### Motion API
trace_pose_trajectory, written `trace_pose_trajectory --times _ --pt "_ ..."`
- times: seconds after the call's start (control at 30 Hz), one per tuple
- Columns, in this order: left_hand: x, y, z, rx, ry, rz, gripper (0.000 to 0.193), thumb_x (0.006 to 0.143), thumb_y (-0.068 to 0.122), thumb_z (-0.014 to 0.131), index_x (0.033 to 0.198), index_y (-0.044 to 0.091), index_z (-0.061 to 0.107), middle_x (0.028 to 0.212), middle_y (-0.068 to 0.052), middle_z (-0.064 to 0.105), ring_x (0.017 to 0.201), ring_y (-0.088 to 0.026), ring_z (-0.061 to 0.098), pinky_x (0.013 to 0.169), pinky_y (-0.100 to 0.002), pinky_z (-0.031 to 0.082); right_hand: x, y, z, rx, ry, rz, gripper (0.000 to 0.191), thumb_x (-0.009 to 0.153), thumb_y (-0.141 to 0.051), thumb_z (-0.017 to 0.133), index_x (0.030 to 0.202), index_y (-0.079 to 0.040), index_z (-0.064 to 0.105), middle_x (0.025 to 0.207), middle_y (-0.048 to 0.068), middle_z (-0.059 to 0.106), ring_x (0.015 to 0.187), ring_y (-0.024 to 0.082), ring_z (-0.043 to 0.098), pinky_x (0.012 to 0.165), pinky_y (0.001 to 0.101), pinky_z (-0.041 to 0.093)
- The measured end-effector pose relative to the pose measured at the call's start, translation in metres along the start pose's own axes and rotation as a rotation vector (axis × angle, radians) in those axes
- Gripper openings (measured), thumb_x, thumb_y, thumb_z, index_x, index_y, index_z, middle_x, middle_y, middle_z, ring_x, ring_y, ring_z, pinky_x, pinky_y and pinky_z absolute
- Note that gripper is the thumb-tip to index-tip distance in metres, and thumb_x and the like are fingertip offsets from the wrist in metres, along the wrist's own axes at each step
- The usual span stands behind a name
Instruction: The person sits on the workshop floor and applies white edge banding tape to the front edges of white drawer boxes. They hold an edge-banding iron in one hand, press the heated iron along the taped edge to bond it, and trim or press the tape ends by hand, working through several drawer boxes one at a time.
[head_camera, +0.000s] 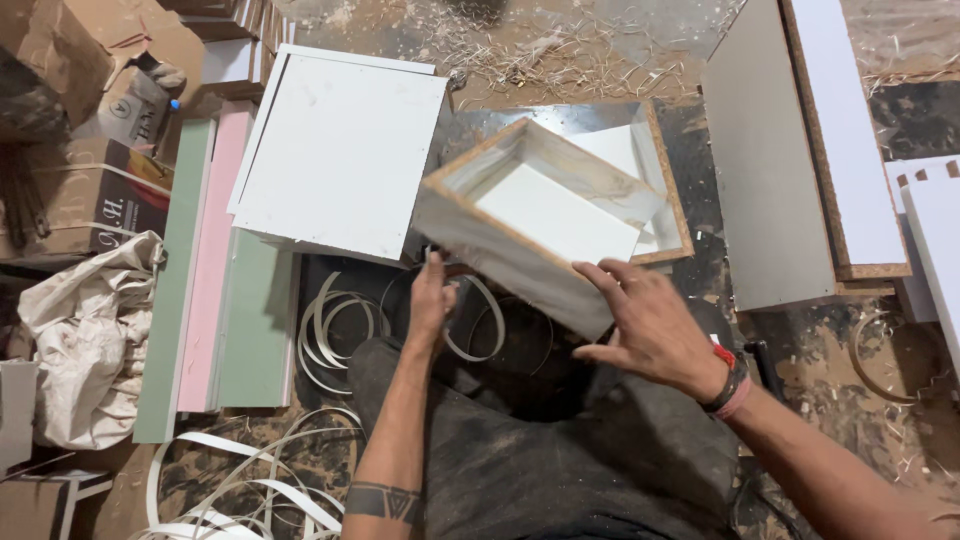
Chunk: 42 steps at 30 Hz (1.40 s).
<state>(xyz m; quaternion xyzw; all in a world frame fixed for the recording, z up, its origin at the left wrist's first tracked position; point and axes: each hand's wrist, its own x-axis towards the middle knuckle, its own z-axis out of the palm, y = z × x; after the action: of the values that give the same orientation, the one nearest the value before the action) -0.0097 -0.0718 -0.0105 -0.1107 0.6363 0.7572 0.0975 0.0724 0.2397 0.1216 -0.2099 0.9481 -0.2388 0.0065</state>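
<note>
An open-topped rectangular box of white-faced particleboard (545, 215) was held tilted above the lap. The right hand (650, 325) was laid against its near right side, fingers spread. The left hand (430, 300) was set at its lower left corner, touching the edge. White square laminate boards (335, 150) were stacked just left of the box, beside pale green and pink boards (215, 270). Coils of white edge banding (335, 330) lay on the sawdust-strewn floor (900, 400).
</note>
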Motion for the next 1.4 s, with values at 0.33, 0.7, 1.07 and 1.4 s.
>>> trace_pose_trajectory --times 0.33,0.7,1.07,1.4 --pt "-0.011 -0.049 -0.009 0.19 0.001 0.077 0.036 0.11 0.034 0.06 0.103 -0.002 0.062 0.069 0.006 0.046 0.056 -0.003 0.041 0.048 -0.024 0.032 0.033 -0.023 0.067 0.113 -0.083 0.169 0.042 0.093 -0.029 0.07 0.126 -0.008 0.055 0.098 0.015 0.072 0.094 0.037 0.069 0.08 0.049 0.053" --pt "-0.078 -0.058 -0.033 0.299 -0.013 0.036 0.033 0.098 0.012 0.062 0.13 0.008 0.068 0.095 -0.006 0.078 0.071 -0.015 0.054 0.066 -0.03 0.042 -0.044 0.095 0.033 -0.401 -0.253 -0.161 0.037 0.085 -0.006 0.063 0.118 -0.023 0.06 0.111 -0.003 0.074 0.106 0.015 0.07 0.11 0.0515 0.038" --pt "-0.098 -0.045 0.031 0.649 -0.082 0.199 0.025 0.092 0.018 0.07 0.115 0.012 0.072 0.09 -0.012 0.078 0.084 -0.023 0.077 0.072 -0.034 0.056 0.039 0.096 0.033 -0.212 0.302 0.111 0.032 0.093 -0.011 0.07 0.124 -0.013 0.067 0.13 0.009 0.069 0.114 0.032 0.06 0.103 0.0433 0.044" --pt "-0.099 0.01 -0.019 0.62 0.189 0.383 0.025 0.092 0.012 0.067 0.117 0.012 0.072 0.092 -0.012 0.079 0.083 -0.022 0.077 0.07 -0.034 0.056 0.027 0.057 0.083 -0.204 -0.205 0.183 0.058 0.088 0.003 0.052 0.141 -0.021 0.053 0.124 0.007 0.07 0.098 0.027 0.07 0.089 0.0429 0.051"
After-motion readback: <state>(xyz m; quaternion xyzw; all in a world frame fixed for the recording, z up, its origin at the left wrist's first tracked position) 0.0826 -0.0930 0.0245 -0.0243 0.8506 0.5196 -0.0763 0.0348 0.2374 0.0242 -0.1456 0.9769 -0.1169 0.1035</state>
